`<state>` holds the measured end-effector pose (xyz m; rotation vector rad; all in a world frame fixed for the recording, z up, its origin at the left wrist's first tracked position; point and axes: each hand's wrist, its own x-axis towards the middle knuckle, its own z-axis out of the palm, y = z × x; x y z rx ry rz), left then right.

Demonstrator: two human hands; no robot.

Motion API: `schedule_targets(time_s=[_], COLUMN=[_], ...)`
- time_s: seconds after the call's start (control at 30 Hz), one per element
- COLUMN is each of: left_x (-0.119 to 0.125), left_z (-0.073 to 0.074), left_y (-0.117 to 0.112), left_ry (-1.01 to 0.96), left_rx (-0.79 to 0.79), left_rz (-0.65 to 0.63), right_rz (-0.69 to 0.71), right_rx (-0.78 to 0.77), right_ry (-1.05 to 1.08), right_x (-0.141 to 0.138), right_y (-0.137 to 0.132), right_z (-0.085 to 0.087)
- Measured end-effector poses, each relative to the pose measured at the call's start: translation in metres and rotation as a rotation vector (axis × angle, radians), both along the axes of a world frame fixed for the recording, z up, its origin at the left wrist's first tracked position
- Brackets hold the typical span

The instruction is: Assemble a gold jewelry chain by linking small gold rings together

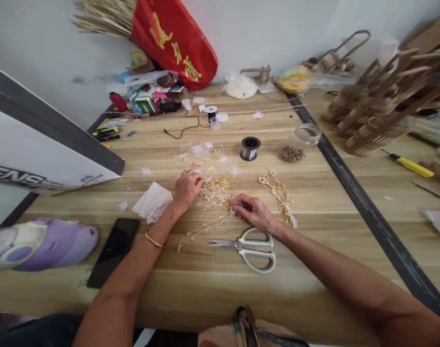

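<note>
1. Scissors (237,245) lie on the desk (191,299), nearest the person.
2. Beyond the scissors' blades trails a beaded chain (204,225), which could snag on them if drawn nearer.
3. Beyond the scissors' handles, the right hand (254,211) pinches the beaded chain's end.
4. Farther past the scissors, the left hand (188,188) meets a bead pile (217,193), its grip impossible to tell; a careless sweep could scatter loose pieces.

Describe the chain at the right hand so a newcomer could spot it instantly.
On the wooden table, find the pale-handled scissors. Past their blades, a thin beaded chain trails leftward from the right hand. Unlike the bundled strands further right, it lies stretched out.
</note>
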<state>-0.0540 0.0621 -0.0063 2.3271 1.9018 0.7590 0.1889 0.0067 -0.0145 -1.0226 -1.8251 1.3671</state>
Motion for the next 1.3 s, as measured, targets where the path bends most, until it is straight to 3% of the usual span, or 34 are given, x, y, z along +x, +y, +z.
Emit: schedule_targets(time_s=[0.2, 0.37, 0.57, 0.8, 1.07, 1.3], left_x=[0.016, 0.024, 0.023, 0.020, 0.017, 0.014], left_z=[-0.001, -0.003, -0.003, 0.001, 0.002, 0.003], left_y=[0.010, 0.016, 0.018, 0.018, 0.021, 0.023], left_ry=[0.094, 0.107, 0.170, 0.101, 0.213, 0.152], left_rx=[-0.003, -0.057, -0.066, -0.127, -0.123, -0.156], left_rz=[-0.063, -0.038, -0.026, -0.043, -0.139, -0.168], right_rz=[0.006, 0.001, -0.003, -0.004, 0.003, 0.008], right_rx=[-0.003, -0.002, -0.015, -0.005, -0.011, -0.014], right_ry=[0.014, 0.005, 0.002, 0.001, 0.005, 0.004], right_x=[0.001, 0.000, 0.000, 0.000, 0.000, 0.000], right_y=[0.001, 0.000, 0.001, 0.001, 0.001, 0.001], right_z=[-0.002, 0.000, -0.001, -0.001, -0.002, -0.001])
